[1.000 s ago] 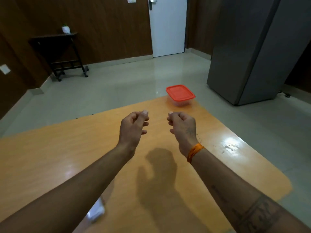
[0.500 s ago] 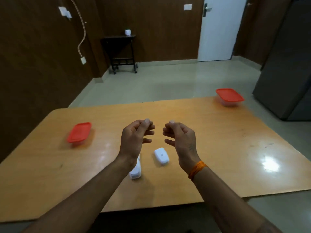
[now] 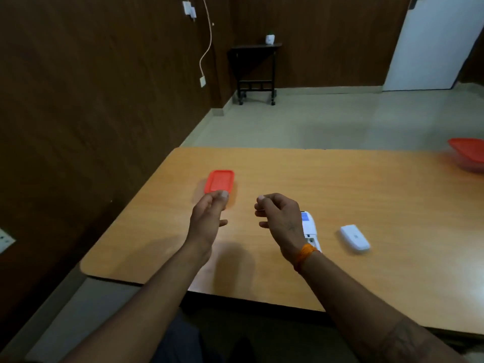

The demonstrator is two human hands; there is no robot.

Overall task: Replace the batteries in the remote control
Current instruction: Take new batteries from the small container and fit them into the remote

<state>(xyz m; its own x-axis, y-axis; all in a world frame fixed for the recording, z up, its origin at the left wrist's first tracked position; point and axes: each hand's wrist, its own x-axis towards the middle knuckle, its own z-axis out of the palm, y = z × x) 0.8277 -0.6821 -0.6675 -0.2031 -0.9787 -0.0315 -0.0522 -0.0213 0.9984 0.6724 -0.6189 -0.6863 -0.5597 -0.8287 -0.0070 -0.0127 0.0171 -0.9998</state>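
Head view shows both forearms raised over the wooden table [image 3: 157,247]. The left hand [image 3: 207,218] and the right hand [image 3: 280,221] hover apart, fingers loosely curled and holding nothing. Partly hidden behind the right wrist, the white remote control [image 3: 309,230] lies on the table, its battery bay seemingly uncovered. Just to its right lies the white battery cover [image 3: 355,237]. Farther off, a red-lidded container [image 3: 219,181] sits beyond the left hand; another red-lidded box [image 3: 468,153] stands at the far right edge.

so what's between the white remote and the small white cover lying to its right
In the head view, only bare tabletop separates the remote from the cover; they lie apart. The right hand overlaps the remote's left side.
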